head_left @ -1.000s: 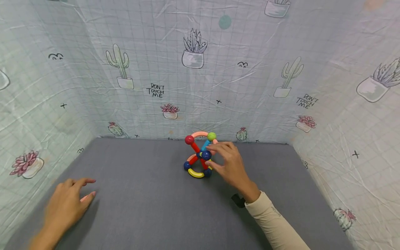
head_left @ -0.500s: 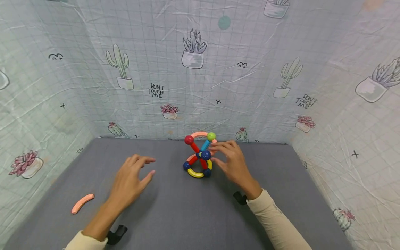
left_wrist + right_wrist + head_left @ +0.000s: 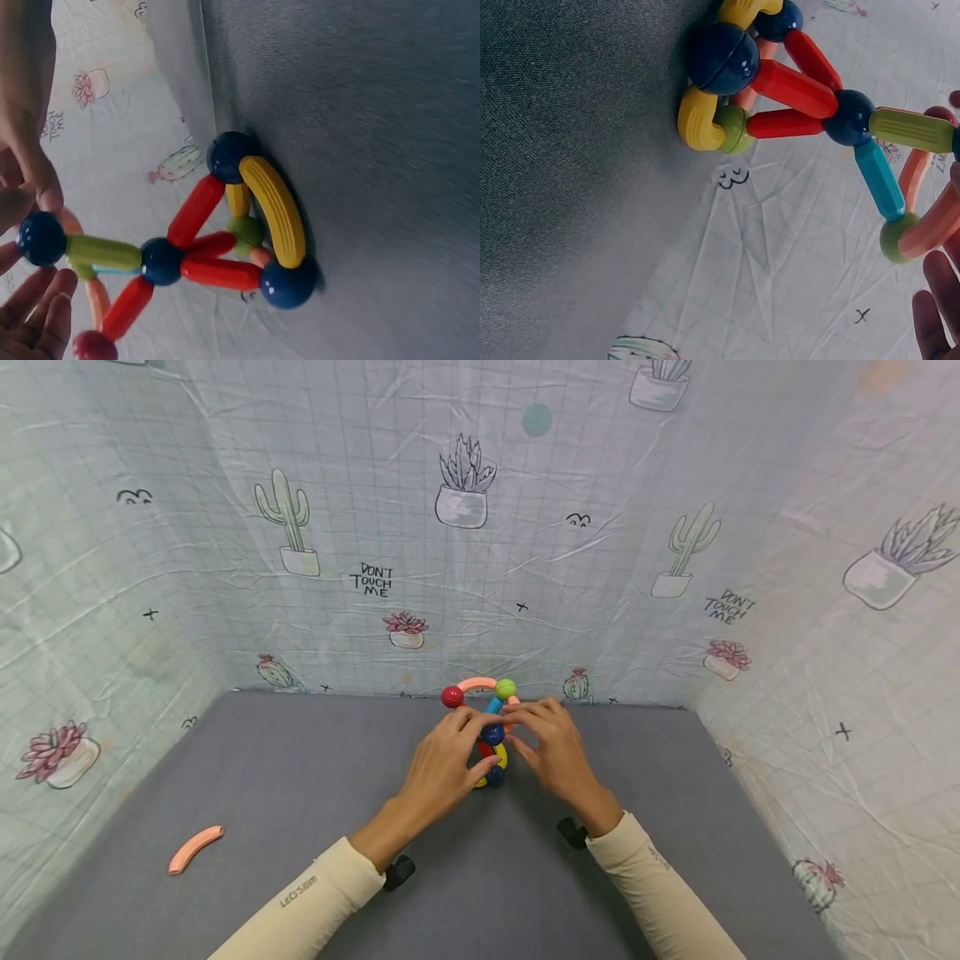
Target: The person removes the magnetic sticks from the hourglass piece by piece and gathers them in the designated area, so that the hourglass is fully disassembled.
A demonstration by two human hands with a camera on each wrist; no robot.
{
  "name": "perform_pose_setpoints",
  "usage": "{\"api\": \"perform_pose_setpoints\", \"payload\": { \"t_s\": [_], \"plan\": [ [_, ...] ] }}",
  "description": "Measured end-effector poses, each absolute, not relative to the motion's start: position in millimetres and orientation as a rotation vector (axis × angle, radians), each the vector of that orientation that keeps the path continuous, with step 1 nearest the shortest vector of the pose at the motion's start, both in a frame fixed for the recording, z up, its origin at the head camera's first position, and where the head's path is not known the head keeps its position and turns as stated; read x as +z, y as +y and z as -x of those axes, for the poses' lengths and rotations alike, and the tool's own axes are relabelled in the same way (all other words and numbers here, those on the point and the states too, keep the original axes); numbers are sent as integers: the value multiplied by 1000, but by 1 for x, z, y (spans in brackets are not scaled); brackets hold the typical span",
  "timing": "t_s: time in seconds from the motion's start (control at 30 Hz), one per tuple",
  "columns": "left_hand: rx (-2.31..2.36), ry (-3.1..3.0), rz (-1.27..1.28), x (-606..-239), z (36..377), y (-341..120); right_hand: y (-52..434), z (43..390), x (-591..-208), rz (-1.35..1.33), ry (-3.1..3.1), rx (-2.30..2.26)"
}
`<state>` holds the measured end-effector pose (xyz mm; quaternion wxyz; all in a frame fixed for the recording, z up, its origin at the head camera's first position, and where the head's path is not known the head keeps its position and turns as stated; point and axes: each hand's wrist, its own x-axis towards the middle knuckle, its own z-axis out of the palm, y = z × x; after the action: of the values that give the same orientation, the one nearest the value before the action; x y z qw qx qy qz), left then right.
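A magnetic stick-and-ball structure stands at the table's back, with a red ball (image 3: 452, 696) and green ball (image 3: 506, 690) on top, red rods (image 3: 221, 274) and yellow curved rods (image 3: 275, 210) below. Toward me juts a light-green rod (image 3: 103, 253) ending in a blue ball (image 3: 492, 733). My right hand (image 3: 555, 752) pinches a pink curved rod (image 3: 931, 225) running from the green ball toward that blue ball. My left hand (image 3: 442, 764) is beside the blue ball, index finger near its top and thumb lower down, apart from it in the head view. The left hand covers the structure's left side.
Another pink curved rod (image 3: 196, 850) lies on the grey tabletop (image 3: 315, 777) at the left. A printed fabric backdrop (image 3: 360, 527) rises close behind the structure and along both sides.
My left hand has moved from the far left, leaving the loose pink rod on the table, across to the structure. My right hand has stayed almost still at the structure.
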<state>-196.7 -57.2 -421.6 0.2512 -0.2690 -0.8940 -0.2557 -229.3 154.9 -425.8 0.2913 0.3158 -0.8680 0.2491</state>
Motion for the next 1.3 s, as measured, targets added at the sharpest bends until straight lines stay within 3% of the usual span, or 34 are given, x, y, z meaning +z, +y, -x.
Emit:
{"api": "perform_pose_setpoints", "payload": {
  "t_s": [0.8, 1.3],
  "plan": [
    [-1015, -2454, 725, -428, 206, -51, 149, 229, -429, -835, -2300, 724],
    [-1213, -2342, 560, -424, 211, -93, 148, 228, -428, -823, -2321, 720]
  ]
}}
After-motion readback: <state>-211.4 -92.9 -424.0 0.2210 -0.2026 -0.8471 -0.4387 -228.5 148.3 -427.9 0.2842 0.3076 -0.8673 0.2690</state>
